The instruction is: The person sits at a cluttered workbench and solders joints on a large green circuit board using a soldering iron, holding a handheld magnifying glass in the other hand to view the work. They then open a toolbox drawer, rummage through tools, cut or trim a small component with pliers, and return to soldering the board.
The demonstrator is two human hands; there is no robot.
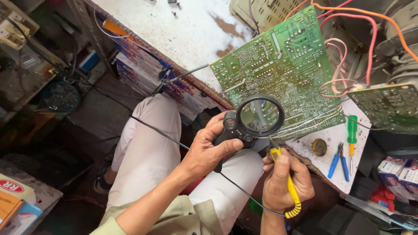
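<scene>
Gripping a black magnifier (257, 118) by its handle, the left hand (208, 150) holds the lens over the lower edge of a green board (278, 65). The right hand (285, 180) is closed around a yellow iron (288, 182), its tip just under the lens at the board's edge. White boxes (397, 170) with red and blue print sit stacked at far right. A white carton (15, 191) with a red oval label lies bottom left. Blue pliers (338, 160) and a green screwdriver (352, 141) rest on the bench (174, 26).
</scene>
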